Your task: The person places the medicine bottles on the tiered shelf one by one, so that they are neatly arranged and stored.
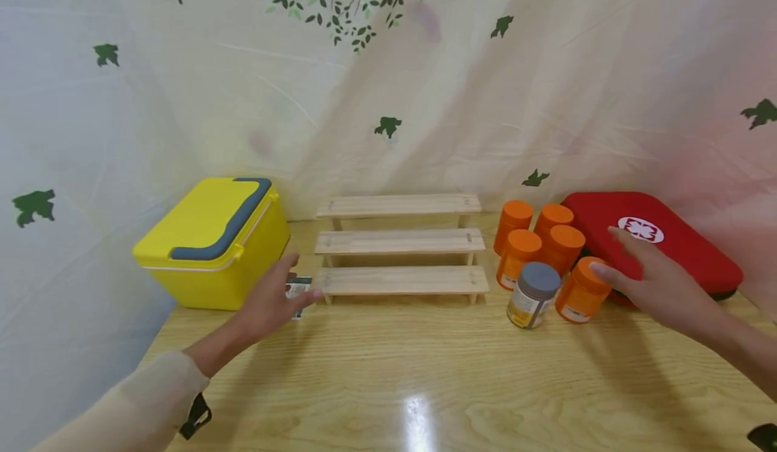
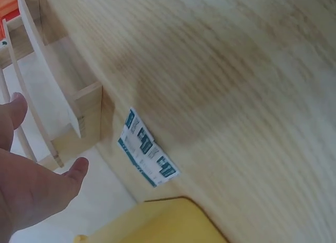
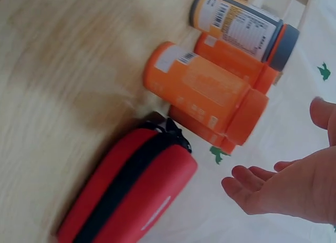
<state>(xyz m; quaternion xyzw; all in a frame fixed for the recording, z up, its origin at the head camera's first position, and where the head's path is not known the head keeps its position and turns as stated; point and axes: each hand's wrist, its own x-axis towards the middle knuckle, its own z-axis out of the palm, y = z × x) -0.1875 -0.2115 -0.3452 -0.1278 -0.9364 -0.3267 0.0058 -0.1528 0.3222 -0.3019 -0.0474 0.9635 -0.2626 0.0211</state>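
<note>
My left hand hovers with spread fingers between the yellow box and the wooden three-step rack. Below it on the table lies a small white-and-green printed packet, partly covered by the hand in the head view. At the right, my right hand is held in the air, fingers apart and holding nothing. It is nearest to an orange bottle and the red zip case. Beside that bottle stands a grey-lidded bottle; several more orange bottles stand close behind.
The rack's three shelves bear nothing. A pale cloth with leaf prints hangs behind everything. The wood-grain table spreads in front, with a light reflection near its front. The yellow box has a grey handle folded on its lid.
</note>
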